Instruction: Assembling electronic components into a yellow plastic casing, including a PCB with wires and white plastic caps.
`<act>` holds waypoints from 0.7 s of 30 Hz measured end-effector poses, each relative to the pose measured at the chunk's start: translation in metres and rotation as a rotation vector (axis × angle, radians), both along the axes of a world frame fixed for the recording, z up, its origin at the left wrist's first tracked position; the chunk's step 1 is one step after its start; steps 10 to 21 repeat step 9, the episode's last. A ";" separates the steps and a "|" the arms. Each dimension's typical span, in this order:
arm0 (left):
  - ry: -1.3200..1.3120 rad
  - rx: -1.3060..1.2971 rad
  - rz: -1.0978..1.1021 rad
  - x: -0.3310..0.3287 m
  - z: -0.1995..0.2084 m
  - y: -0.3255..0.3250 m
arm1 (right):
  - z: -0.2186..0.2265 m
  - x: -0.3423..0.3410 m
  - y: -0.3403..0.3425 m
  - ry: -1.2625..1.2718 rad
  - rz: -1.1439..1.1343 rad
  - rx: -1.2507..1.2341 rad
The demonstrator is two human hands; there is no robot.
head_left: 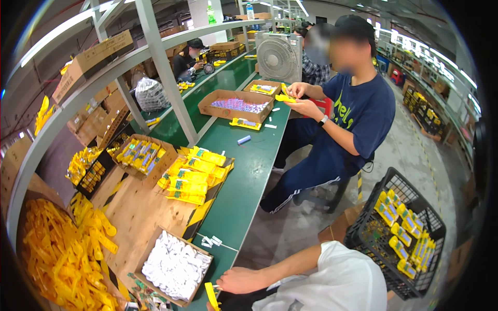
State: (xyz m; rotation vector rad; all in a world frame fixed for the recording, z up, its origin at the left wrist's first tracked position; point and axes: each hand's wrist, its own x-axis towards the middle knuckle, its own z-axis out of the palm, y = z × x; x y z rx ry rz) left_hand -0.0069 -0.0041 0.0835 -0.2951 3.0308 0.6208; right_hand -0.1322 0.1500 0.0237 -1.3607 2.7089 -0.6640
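Observation:
My right hand (243,280) comes in from the lower right, fingers closed in a pinch beside a yellow plastic casing (211,295). A tiny pale bit shows at its fingertips, too small to name. Only a sliver of my left hand (210,307) appears at the lower edge, against the casing's lower end and apparently holding it. Just beyond, a cardboard box (206,250) is filled with small white pieces (171,267). Several loose white pieces (211,240) lie on the green bench.
Yellow casings (62,259) heap at the left; assembled units (192,176) lie on the wooden board (145,205). A co-worker (353,103) handles a yellow piece across a box of cells (236,106). A black crate (358,228) stands right; a shelf post (168,72) rises at the bench.

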 end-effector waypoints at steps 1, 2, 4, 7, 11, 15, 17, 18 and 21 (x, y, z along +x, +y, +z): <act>0.010 0.038 0.038 0.001 -0.005 0.000 | 0.001 0.003 -0.002 0.051 -0.002 0.024; 0.033 0.075 0.011 0.000 -0.004 -0.003 | -0.015 0.004 -0.005 0.094 -0.020 0.002; -0.002 0.126 0.067 0.001 0.001 0.000 | -0.009 0.008 -0.007 0.057 -0.020 -0.008; -0.017 0.222 0.153 0.022 -0.069 -0.021 | 0.004 0.007 -0.014 0.022 0.004 0.036; -0.054 0.307 0.230 0.017 -0.063 -0.017 | 0.004 0.007 -0.016 0.021 0.010 -0.037; -0.054 0.307 0.230 0.017 -0.063 -0.017 | 0.004 0.007 -0.016 0.021 0.010 -0.037; -0.054 0.307 0.230 0.017 -0.063 -0.017 | 0.004 0.007 -0.016 0.021 0.010 -0.037; -0.054 0.307 0.230 0.017 -0.063 -0.017 | 0.004 0.007 -0.016 0.021 0.010 -0.037; -0.054 0.307 0.230 0.017 -0.063 -0.017 | 0.004 0.007 -0.016 0.021 0.010 -0.037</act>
